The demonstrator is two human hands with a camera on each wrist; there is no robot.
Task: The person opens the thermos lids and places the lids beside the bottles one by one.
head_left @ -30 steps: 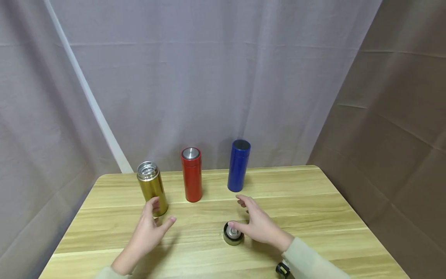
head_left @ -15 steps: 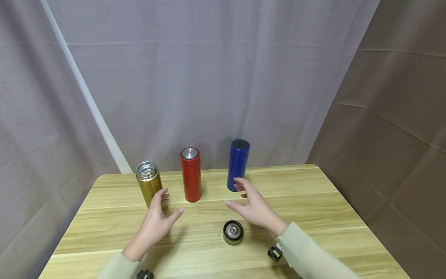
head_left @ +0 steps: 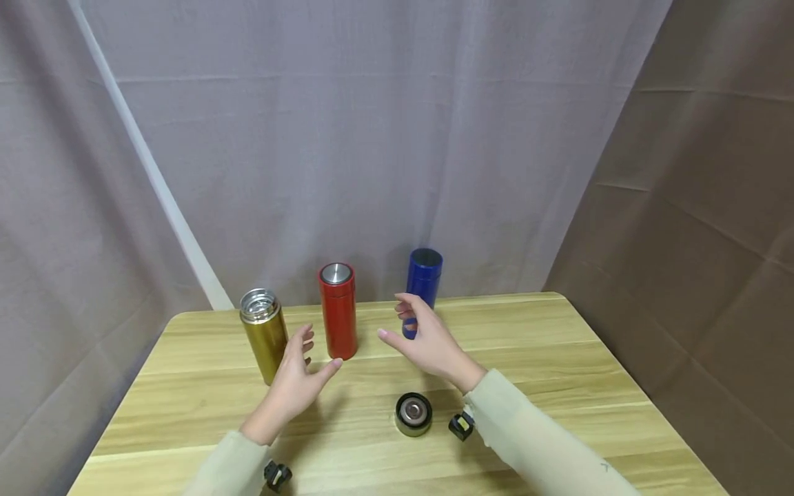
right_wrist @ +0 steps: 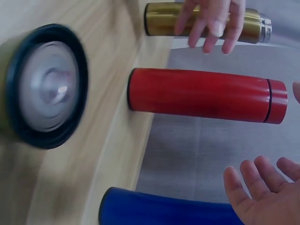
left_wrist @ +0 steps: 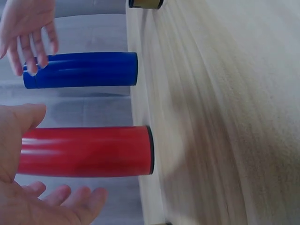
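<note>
A red thermos [head_left: 339,317] with a steel-topped lid stands upright between my two hands. My left hand [head_left: 296,386], thumb and fingers spread, hovers near its lower left side and holds nothing. Beside that hand stands a gold thermos [head_left: 263,341] with no lid, its steel mouth bare. My right hand [head_left: 431,341] is in the air in front of a blue thermos [head_left: 425,275], covering part of it; its fingers are parted and empty. The gold lid [head_left: 413,413] lies on the table with its inner side up, below the right hand.
The wooden table [head_left: 558,386] has its back edge against a grey curtain [head_left: 347,138]. A brown curtain [head_left: 701,207] hangs along the right side. Small black wrist cameras sit under both sleeves.
Both hands have moved toward the red thermos, the left one rightward and the right one up and to the left, away from the gold lid. The thermoses and lid stay put.
</note>
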